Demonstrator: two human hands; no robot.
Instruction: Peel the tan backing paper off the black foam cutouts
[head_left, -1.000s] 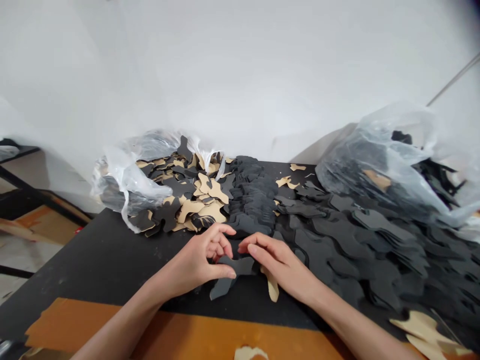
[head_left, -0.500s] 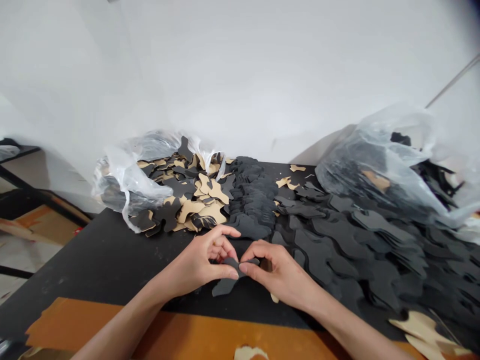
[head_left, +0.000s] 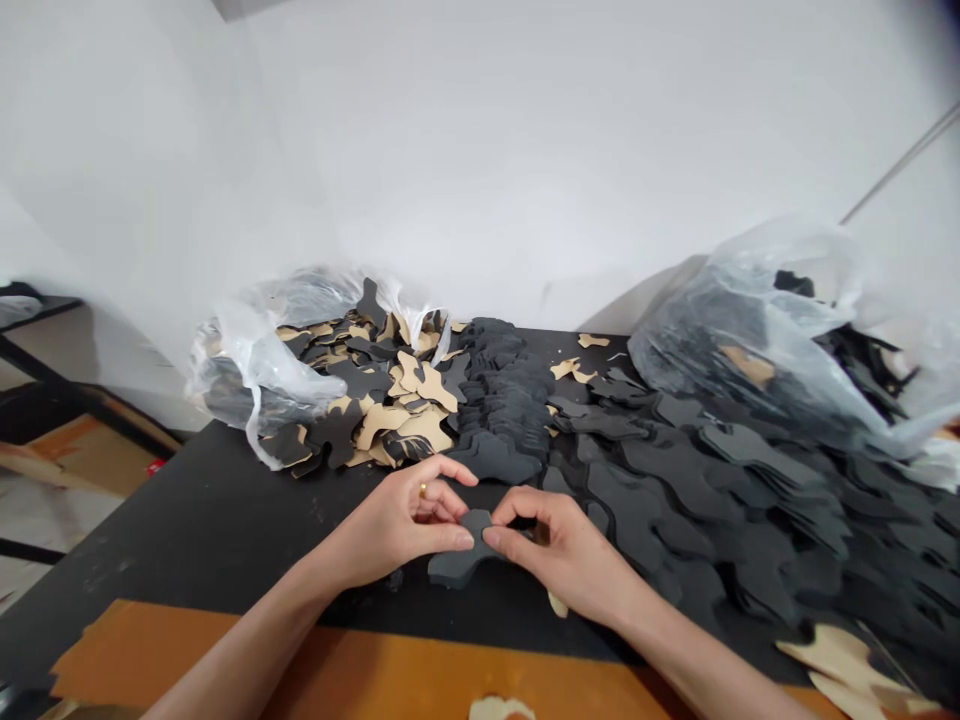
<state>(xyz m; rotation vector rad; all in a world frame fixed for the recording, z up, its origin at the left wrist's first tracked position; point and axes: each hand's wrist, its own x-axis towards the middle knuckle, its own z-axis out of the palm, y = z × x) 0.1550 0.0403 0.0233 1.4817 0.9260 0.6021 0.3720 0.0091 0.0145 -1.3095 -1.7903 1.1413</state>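
A dark grey cut-out foam piece (head_left: 459, 562) with wavy edges is held low over the table between both hands. My left hand (head_left: 429, 512) pinches its left side, thumb on top and index finger raised. From the right, my right hand (head_left: 540, 540) grips it between thumb and bent fingers, which hide that end. Part of a tan piece (head_left: 557, 604) shows beneath the right hand. Just beyond the hands runs a long row of overlapping dark foam pieces (head_left: 504, 400). A heap of tan-backed and dark pieces (head_left: 405, 400) lies to its left.
Many stacked dark pieces (head_left: 675, 480) cover the table's right side. A clear plastic bag (head_left: 285, 370) stands behind the left heap, another plastic bag (head_left: 757, 330) at the back right. An orange-brown sheet (head_left: 420, 670) lies along the front edge. Tan scraps (head_left: 840, 655) lie front right.
The foam piece has turned a little between my fingers and shows more of its top face. Both hands stay in nearly the same place; the view has shifted slightly.
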